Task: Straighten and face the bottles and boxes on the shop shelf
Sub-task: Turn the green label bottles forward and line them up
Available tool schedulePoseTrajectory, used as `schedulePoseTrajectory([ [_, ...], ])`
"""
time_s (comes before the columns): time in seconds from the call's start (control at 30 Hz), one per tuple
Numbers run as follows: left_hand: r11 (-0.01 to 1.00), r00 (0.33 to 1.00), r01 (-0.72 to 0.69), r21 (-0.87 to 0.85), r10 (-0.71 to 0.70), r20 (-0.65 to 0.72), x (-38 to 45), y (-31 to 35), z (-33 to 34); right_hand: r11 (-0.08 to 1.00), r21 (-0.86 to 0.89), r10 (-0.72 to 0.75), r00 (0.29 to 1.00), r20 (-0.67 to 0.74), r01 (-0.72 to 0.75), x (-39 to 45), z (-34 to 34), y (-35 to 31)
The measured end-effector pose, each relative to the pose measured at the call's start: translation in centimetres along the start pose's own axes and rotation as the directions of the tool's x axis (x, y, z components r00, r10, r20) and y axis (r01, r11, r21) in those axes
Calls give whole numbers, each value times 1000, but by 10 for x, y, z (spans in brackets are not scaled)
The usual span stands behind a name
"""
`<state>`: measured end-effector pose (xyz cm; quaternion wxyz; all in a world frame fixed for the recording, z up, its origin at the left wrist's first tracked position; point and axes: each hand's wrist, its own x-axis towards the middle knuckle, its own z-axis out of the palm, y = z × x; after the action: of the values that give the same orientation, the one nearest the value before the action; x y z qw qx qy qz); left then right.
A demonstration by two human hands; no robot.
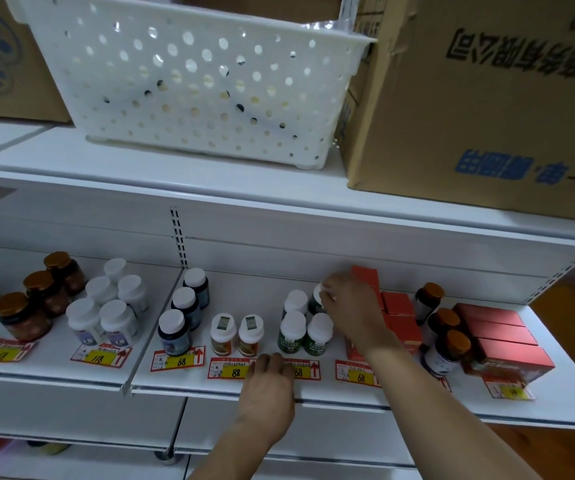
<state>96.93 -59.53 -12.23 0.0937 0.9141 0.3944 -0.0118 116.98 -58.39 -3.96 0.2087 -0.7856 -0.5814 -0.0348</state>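
On the white shelf [230, 384] stand rows of bottles and boxes. My right hand [350, 308] reaches to the back of the green-bottle group and grips the white cap of the rear right green bottle [316, 299]. Three more green bottles [292, 332] stand in front of and beside it. My left hand [268, 393] rests on the shelf's front edge over the price tags, fingers together, holding nothing. Two orange-labelled bottles [237, 336] stand left of the green ones. Red boxes [398, 317] sit right of my right hand, partly hidden by my forearm.
Dark blue bottles [178, 320], white bottles [106, 310] and brown-capped jars [33, 303] fill the left. Brown-capped bottles [443, 332] and flat red boxes [502, 336] lie at the right. Above, a white perforated basket [192, 81] and a cardboard carton [487, 98] sit on the upper shelf.
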Motion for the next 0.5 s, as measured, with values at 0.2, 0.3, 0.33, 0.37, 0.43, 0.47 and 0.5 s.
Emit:
schedulePoseTrajectory([
  [0.2, 967, 954, -22, -254, -56, -294, 2, 1, -6, 993, 67, -74, 956, -285, 97, -21, -32, -12],
  [0.3, 815, 887, -61, -576, -221, -406, -1, 16, -36, 986, 155, -1, 923, -386, 66, -36, -51, -26],
  [0.33, 715, 891, -59, -697, -277, -360, -4, 22, -47, 976, 207, 23, 912, -409, 68, -43, -58, -32],
  [0.37, 600, 903, -62, -797, -307, -302, -7, 28, -57, 963, 257, 44, 892, -450, 82, -50, -64, -38],
  [0.43, 340, 923, -88, -936, -326, -205, -18, 40, -74, 923, 380, 151, 855, -497, 57, -64, -78, -49],
  [0.47, 214, 921, -102, -971, -348, -174, -25, 46, -80, 889, 457, 235, 851, -469, 7, -71, -85, -54],
  [0.5, 115, 913, -118, -986, -379, -154, -30, 51, -84, 844, 535, 310, 852, -422, -42, -77, -89, -58],
])
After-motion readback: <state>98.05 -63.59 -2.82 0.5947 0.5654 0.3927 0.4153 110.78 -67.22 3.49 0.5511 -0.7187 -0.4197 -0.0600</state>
